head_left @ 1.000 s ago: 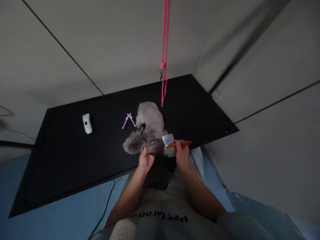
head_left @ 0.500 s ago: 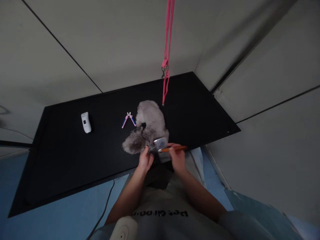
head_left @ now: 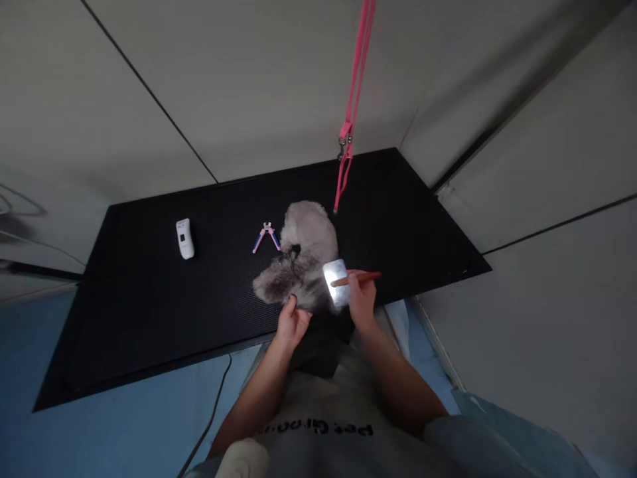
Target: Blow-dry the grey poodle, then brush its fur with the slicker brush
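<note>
A small grey furry animal [head_left: 311,232] lies curled on the black table; what kind of animal it is I cannot make out. My left hand [head_left: 292,324] is closed on fur at its near side, thumb on top and fingers underneath. Whether a leg is inside that grip is hidden. My right hand [head_left: 362,300] holds a slicker brush [head_left: 336,282] by its reddish-brown handle. The flat back of the brush head faces up, bright with reflected light, beside the animal's right near side. Pink and blue nail clippers [head_left: 266,237] lie with handles spread, just left of the animal.
A white handheld device [head_left: 184,238], probably a clipper, rests on the left of the black table [head_left: 134,312]. Pink straps [head_left: 354,99] with metal clips hang down behind the animal. Pale walls rise beyond, and a dark cable [head_left: 212,418] runs below the near edge.
The brush has moved up and right, away from the near fur, and its back has turned to catch the light. My left hand keeps its grip. The whole view has shifted slightly.
</note>
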The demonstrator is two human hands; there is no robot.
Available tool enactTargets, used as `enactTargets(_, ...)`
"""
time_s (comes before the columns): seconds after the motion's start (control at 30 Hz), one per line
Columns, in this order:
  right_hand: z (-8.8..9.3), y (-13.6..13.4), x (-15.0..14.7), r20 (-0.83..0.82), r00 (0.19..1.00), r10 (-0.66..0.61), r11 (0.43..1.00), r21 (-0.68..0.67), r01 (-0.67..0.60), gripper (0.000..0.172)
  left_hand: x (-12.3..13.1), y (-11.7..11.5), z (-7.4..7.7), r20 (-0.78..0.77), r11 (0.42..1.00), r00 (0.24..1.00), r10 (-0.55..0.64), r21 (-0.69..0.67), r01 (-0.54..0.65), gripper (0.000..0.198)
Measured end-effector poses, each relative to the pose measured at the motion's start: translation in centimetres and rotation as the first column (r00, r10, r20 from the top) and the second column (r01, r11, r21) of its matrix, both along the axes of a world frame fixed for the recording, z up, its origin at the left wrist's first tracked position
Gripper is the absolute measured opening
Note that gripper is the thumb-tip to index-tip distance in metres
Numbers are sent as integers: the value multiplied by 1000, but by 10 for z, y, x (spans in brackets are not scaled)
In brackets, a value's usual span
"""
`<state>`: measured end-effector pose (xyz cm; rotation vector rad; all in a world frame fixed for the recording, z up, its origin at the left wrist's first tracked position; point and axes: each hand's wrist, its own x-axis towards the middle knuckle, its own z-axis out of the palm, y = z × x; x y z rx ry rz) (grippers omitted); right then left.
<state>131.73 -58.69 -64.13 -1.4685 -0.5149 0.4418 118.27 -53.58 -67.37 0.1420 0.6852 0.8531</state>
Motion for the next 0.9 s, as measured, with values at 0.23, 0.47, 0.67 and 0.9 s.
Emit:
enactTargets(0.23, 2, 14, -2, -10, 945, 328, 945, 25, -327, 21, -23, -7, -12, -80, 999, 997, 3, 35, 0, 16)
enactTargets(0.47, 7, 16, -7, 20, 824, 566, 825, -18, -566, 17, -35, -15, -14, -49, 999, 999, 16, -50, -18, 18)
enactTargets(0.67, 12, 10, -11, 180, 914, 363, 926, 40, -376, 14, -30, -18, -10, 24, 993, 999, 44, -110, -41, 27)
enactTargets(0.9, 10, 6, -13, 208, 953, 220, 975, -15, -221, 16, -29, -18, -13, -3, 990, 995, 97, -102, -96, 27)
